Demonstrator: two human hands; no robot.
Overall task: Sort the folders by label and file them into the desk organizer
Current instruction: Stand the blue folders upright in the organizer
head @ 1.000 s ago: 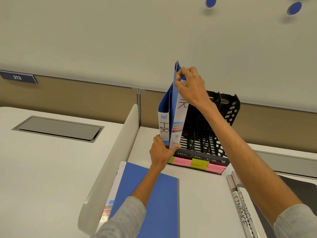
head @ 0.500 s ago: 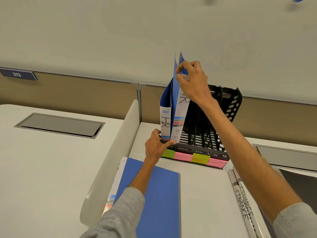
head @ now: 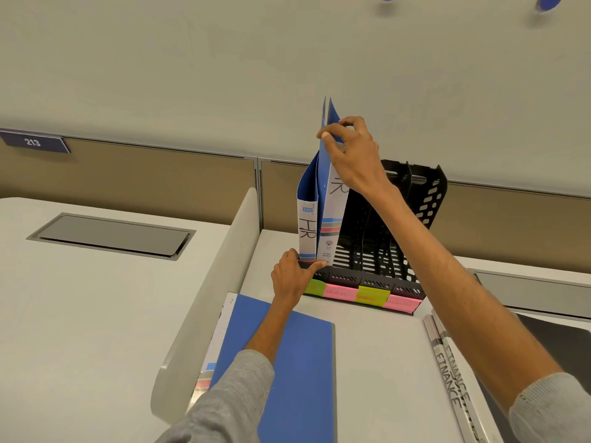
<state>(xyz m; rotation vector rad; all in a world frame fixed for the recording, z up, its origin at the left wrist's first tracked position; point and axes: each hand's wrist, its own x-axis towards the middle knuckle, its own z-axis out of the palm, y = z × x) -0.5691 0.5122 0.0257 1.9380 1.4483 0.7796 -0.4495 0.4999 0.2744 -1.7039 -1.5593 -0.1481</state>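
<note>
Two blue folders marked HR stand upright in the leftmost slot of the black desk organizer. My right hand pinches the top edge of the right HR folder. The left HR folder leans beside it. My left hand holds the organizer's front left corner, thumb against the base of the folders. Coloured sticky labels run along the organizer's front. A blue folder lies flat on the desk under my left forearm. Folders marked FINANCE lie at the right.
A curved grey divider panel separates this desk from the left desk, which has a metal cable hatch. A dark mat lies at the far right. A sign reading 213 hangs on the back partition.
My right hand has slid slightly lower along the right HR folder's top edge. The folders stay upright in the slot and my left hand stays at the base.
</note>
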